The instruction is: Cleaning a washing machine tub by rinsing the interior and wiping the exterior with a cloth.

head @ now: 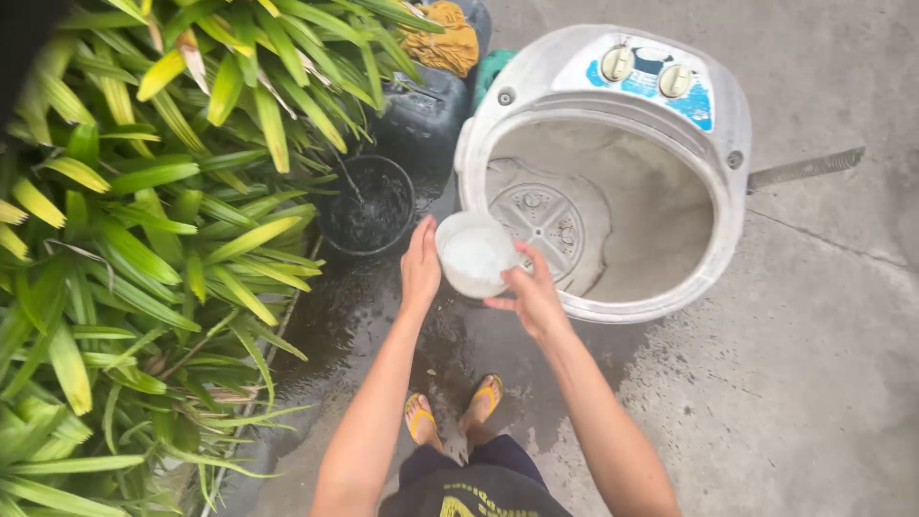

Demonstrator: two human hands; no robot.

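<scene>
Here, both hands, left hand (419,270) and right hand (529,292), clasp a light, rigid white tub (475,255) by its sides beside the washing machine (613,163) rim; probably slippery when wet.

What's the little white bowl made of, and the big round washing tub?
The bowl, held by both hands, looks like thin, cloudy plastic: light glows through it. The washing tub seems moulded plastic too, matte grey-white, smooth rounded rim, dusty inside. Neither shines like metal.
</scene>
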